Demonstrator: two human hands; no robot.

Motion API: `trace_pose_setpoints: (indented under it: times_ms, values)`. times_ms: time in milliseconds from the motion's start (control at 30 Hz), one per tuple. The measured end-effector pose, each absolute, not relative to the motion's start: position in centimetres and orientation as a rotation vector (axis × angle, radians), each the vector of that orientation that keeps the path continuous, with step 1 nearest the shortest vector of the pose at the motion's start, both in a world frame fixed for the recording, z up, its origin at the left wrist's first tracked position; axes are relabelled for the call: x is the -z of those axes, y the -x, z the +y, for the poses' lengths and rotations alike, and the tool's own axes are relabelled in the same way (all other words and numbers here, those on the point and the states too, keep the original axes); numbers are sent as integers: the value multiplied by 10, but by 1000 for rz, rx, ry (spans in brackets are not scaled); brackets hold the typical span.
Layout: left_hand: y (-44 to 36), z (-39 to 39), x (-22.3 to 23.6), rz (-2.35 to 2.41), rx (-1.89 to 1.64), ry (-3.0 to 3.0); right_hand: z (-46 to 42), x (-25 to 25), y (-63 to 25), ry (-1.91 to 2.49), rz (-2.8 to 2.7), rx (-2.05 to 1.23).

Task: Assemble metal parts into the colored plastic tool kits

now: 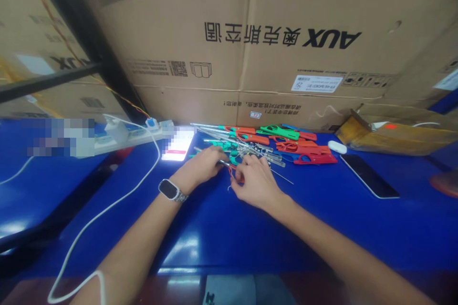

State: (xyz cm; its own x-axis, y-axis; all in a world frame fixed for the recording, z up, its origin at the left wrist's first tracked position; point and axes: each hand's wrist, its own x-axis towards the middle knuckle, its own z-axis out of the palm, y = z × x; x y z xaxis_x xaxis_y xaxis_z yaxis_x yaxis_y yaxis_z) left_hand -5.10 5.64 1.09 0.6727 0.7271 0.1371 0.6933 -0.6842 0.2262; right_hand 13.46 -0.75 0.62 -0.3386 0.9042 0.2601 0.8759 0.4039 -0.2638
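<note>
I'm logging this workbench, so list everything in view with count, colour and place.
Table: one, blue, under the hands
Printed cardboard: large sheets, brown, behind the table
Metal frame: one, dark, left
Power strip: one, white, left
Cable: one, white, looping down the left
Lit phone: one, bright screen, left of the pile
Dark phone: one, black screen, right
Small case: one, white, above the dark phone
Open carton: one, brown, far right
Handle pieces: several, red, orange, green, back of the table
Small parts: many, teal and clear, heaped beyond the hands
Watch: one, black face, left wrist
Left hand: one, bare, near the pile
Right hand: one, bare, beside it
</note>
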Motion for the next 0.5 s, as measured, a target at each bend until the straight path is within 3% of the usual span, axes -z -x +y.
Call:
trace_pose_setpoints:
  times_ms: [500]
  values:
    - [42,56,-13,996,-390,-2720,-5,-8,-147,1596,-2248,-165]
